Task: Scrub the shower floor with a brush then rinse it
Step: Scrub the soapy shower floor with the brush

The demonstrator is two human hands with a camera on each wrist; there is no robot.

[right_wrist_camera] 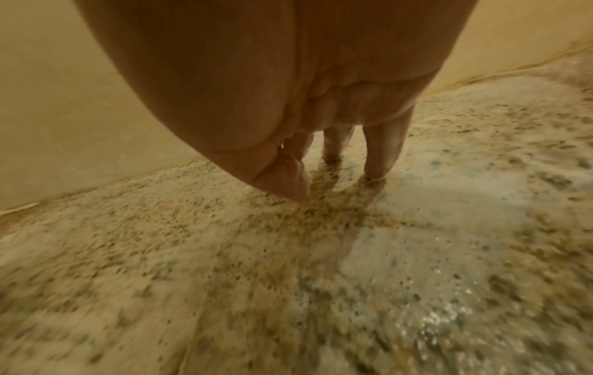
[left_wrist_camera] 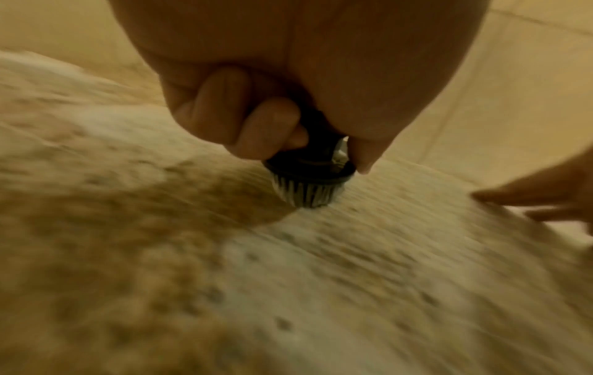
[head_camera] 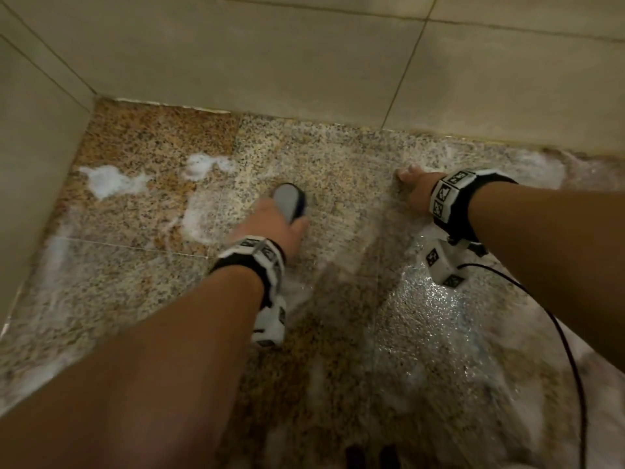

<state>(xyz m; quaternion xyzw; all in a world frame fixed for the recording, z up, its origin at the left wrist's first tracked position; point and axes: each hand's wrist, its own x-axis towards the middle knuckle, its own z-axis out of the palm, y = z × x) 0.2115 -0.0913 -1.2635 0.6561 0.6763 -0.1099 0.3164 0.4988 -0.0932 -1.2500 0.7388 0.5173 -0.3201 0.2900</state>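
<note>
Fingers (left_wrist_camera: 266, 126) of left hand (head_camera: 274, 218) wrapped tight round brush (left_wrist_camera: 308, 182) handle, bristles down on soapy shower floor (head_camera: 135, 272) near back wall. Right hand (head_camera: 414, 184) propped on floor, fingers straight, spread. Brush likely light, stiff, slick with foam; firm handle grip advisable.

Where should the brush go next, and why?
Probably a short push toward the far-left corner. The left hand grips the brush with its bristles on the floor, and white foam sits unspread just beyond it. The right hand rests on the wet floor, fingers straight, bracing.
</note>
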